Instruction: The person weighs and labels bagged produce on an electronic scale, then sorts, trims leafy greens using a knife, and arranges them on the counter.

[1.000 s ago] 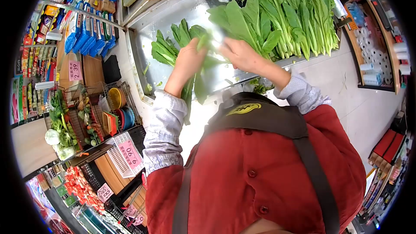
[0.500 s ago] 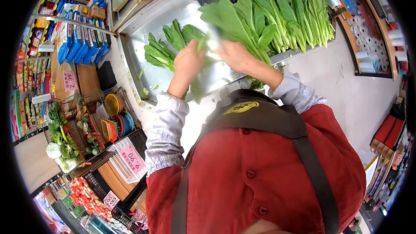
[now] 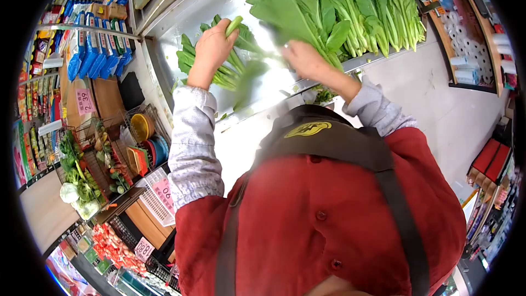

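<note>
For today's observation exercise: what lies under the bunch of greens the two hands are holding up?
Under the held greens lies the steel tray, with another bunch on it beneath the left hand. Blurred leaves cover the tray directly below.

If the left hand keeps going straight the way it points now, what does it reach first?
Probably the small heap of dark green leafy greens on the steel counter just beyond the left hand, though depth is unclear.

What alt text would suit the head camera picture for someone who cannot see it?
A person's left hand grips a leafy green stalk while the right hand holds a large-leafed bunch, above a metal tray of greens. Stacked greens lie to the right.
</note>
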`<move>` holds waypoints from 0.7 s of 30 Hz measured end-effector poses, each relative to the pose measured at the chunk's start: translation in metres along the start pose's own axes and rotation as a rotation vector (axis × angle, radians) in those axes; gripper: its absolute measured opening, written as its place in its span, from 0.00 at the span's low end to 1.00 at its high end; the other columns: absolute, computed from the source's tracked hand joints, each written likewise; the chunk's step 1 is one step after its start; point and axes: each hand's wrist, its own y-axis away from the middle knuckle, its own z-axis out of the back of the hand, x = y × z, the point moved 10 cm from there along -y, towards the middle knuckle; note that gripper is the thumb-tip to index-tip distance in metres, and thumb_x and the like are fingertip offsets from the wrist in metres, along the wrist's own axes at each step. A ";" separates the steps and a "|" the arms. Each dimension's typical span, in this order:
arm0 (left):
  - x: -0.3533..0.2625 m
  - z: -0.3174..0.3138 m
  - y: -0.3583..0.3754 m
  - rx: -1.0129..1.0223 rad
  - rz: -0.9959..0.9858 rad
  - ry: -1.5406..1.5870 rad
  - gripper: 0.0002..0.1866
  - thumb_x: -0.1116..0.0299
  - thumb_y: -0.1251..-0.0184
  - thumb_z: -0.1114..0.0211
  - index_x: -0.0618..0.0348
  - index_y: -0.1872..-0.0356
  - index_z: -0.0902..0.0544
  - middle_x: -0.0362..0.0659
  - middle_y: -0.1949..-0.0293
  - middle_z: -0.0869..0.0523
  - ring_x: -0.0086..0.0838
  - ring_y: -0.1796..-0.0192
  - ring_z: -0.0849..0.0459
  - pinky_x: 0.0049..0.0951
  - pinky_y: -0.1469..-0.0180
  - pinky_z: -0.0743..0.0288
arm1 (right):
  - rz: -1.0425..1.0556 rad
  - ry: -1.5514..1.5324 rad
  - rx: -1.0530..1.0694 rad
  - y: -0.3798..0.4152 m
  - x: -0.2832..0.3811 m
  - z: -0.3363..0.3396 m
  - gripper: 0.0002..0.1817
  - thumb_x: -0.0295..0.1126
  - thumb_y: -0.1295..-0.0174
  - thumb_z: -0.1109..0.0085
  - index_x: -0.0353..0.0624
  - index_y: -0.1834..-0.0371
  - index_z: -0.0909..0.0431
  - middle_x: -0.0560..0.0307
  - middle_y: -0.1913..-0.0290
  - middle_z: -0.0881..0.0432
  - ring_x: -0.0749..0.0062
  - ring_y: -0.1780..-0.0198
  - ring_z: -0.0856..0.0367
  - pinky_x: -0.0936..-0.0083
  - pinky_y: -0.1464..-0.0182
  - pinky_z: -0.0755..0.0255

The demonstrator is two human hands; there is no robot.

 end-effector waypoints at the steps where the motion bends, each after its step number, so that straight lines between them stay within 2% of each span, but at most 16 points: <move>1: 0.006 0.004 0.001 0.004 0.008 -0.007 0.14 0.55 0.35 0.42 0.49 0.54 0.21 0.52 0.67 0.16 0.50 0.60 0.17 0.47 0.57 0.26 | 0.009 -0.001 -0.020 -0.001 0.005 0.011 0.22 0.47 0.33 0.50 0.34 0.67 0.26 0.42 0.72 0.20 0.51 0.69 0.21 0.59 0.63 0.28; 3: -0.010 0.005 0.010 0.015 -0.258 -0.164 0.13 0.60 0.38 0.37 0.46 0.53 0.20 0.49 0.66 0.17 0.49 0.61 0.19 0.44 0.57 0.27 | 0.051 0.033 0.013 0.004 0.014 0.022 0.21 0.46 0.34 0.49 0.34 0.66 0.28 0.43 0.72 0.20 0.52 0.68 0.20 0.59 0.63 0.28; 4: -0.010 0.000 0.015 0.051 -0.286 -0.258 0.12 0.62 0.42 0.34 0.41 0.56 0.18 0.44 0.64 0.18 0.40 0.55 0.21 0.41 0.52 0.28 | 0.090 0.071 0.035 0.004 0.019 0.020 0.20 0.45 0.35 0.49 0.34 0.65 0.29 0.45 0.73 0.21 0.53 0.68 0.20 0.60 0.63 0.27; 5: -0.004 -0.003 0.019 0.057 -0.274 -0.261 0.12 0.62 0.42 0.34 0.41 0.56 0.18 0.44 0.64 0.18 0.40 0.55 0.21 0.41 0.52 0.28 | 0.093 0.066 0.047 0.003 0.018 0.013 0.20 0.45 0.35 0.49 0.34 0.65 0.29 0.45 0.73 0.21 0.53 0.68 0.20 0.60 0.63 0.27; 7: 0.002 -0.031 0.031 0.157 -0.420 -0.475 0.14 0.63 0.44 0.34 0.36 0.54 0.16 0.41 0.63 0.19 0.36 0.52 0.22 0.42 0.51 0.30 | 0.229 0.159 -0.020 -0.001 0.022 -0.001 0.17 0.40 0.39 0.44 0.35 0.62 0.28 0.45 0.72 0.21 0.51 0.65 0.19 0.59 0.62 0.27; 8: 0.012 -0.041 0.035 0.187 -0.395 -0.522 0.14 0.66 0.43 0.36 0.34 0.55 0.15 0.38 0.62 0.21 0.33 0.50 0.23 0.42 0.44 0.32 | 0.254 0.217 -0.014 -0.011 0.015 -0.019 0.17 0.38 0.41 0.43 0.35 0.57 0.28 0.42 0.66 0.19 0.48 0.63 0.19 0.58 0.59 0.28; 9: 0.020 -0.047 0.041 0.191 -0.390 -0.525 0.14 0.66 0.43 0.36 0.34 0.55 0.15 0.38 0.62 0.21 0.33 0.50 0.23 0.42 0.44 0.32 | 0.257 0.213 -0.009 -0.021 0.011 -0.036 0.17 0.38 0.41 0.43 0.35 0.57 0.28 0.42 0.66 0.19 0.48 0.63 0.19 0.58 0.59 0.28; 11: 0.026 -0.054 0.054 0.125 -0.483 -0.605 0.15 0.69 0.42 0.38 0.33 0.57 0.14 0.39 0.61 0.22 0.33 0.50 0.24 0.42 0.37 0.35 | 0.257 0.295 0.002 -0.037 0.012 -0.066 0.11 0.26 0.47 0.44 0.37 0.60 0.30 0.42 0.65 0.21 0.45 0.61 0.20 0.56 0.59 0.28; 12: 0.028 -0.055 0.061 0.119 -0.488 -0.564 0.13 0.71 0.40 0.43 0.39 0.60 0.14 0.41 0.61 0.22 0.33 0.50 0.24 0.43 0.32 0.39 | 0.212 0.273 0.045 -0.043 0.010 -0.079 0.11 0.23 0.46 0.46 0.37 0.60 0.30 0.42 0.64 0.21 0.46 0.59 0.20 0.56 0.58 0.28; 13: 0.033 -0.057 0.066 0.123 -0.483 -0.565 0.13 0.71 0.40 0.43 0.39 0.60 0.14 0.41 0.61 0.22 0.33 0.50 0.24 0.43 0.32 0.39 | 0.214 0.271 0.050 -0.050 0.008 -0.090 0.11 0.23 0.46 0.46 0.37 0.60 0.30 0.42 0.64 0.21 0.46 0.59 0.20 0.56 0.58 0.28; 15: 0.043 -0.062 0.077 0.143 -0.494 -0.583 0.21 0.75 0.46 0.40 0.33 0.53 0.14 0.39 0.64 0.23 0.32 0.51 0.24 0.47 0.33 0.38 | 0.242 0.270 0.057 -0.062 0.004 -0.114 0.10 0.22 0.46 0.47 0.38 0.60 0.29 0.43 0.63 0.21 0.47 0.59 0.20 0.56 0.58 0.28; 19: 0.050 -0.047 0.102 0.151 -0.482 -0.524 0.22 0.76 0.47 0.42 0.35 0.54 0.14 0.39 0.64 0.25 0.33 0.51 0.25 0.46 0.32 0.39 | 0.304 0.326 0.067 -0.078 -0.008 -0.140 0.08 0.23 0.44 0.47 0.40 0.61 0.29 0.46 0.61 0.20 0.49 0.57 0.20 0.57 0.57 0.28; 21: 0.053 -0.032 0.115 0.124 -0.463 -0.470 0.23 0.77 0.48 0.42 0.36 0.53 0.14 0.39 0.64 0.25 0.32 0.51 0.25 0.44 0.33 0.39 | 0.352 0.310 0.049 -0.079 -0.002 -0.136 0.07 0.26 0.44 0.45 0.40 0.62 0.29 0.46 0.63 0.20 0.48 0.59 0.20 0.56 0.58 0.28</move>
